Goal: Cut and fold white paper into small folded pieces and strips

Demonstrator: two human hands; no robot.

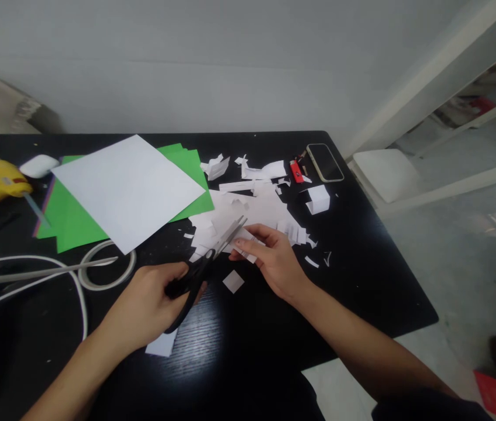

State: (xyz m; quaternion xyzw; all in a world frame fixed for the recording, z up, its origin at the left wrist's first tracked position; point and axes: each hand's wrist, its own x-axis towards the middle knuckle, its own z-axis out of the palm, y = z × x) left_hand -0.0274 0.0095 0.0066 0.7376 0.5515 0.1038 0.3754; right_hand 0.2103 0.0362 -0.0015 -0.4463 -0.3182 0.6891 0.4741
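Spreading widest of all, the black bench (375,286) carries everything I can see being worked on. Toward its far left corner lie green sheets (79,231), a white sheet (129,190) turned cornerwise over them. Midway between the far and near edges, the left hand (154,301) is curled closed around the handles of the scissors (211,253), whose blades point toward the far edge. The right hand (276,260) pinches a white paper piece (250,247) between thumb and fingers, so the piece sits at those fingertips, right by the blades; I can't tell whether its edge is between them. Up by the far right corner rests a phone (325,162), with a red lighter (296,172) just left of it. Smallest, a paper square (233,282) lies below the held piece, closer to the near edge, touching neither hand.
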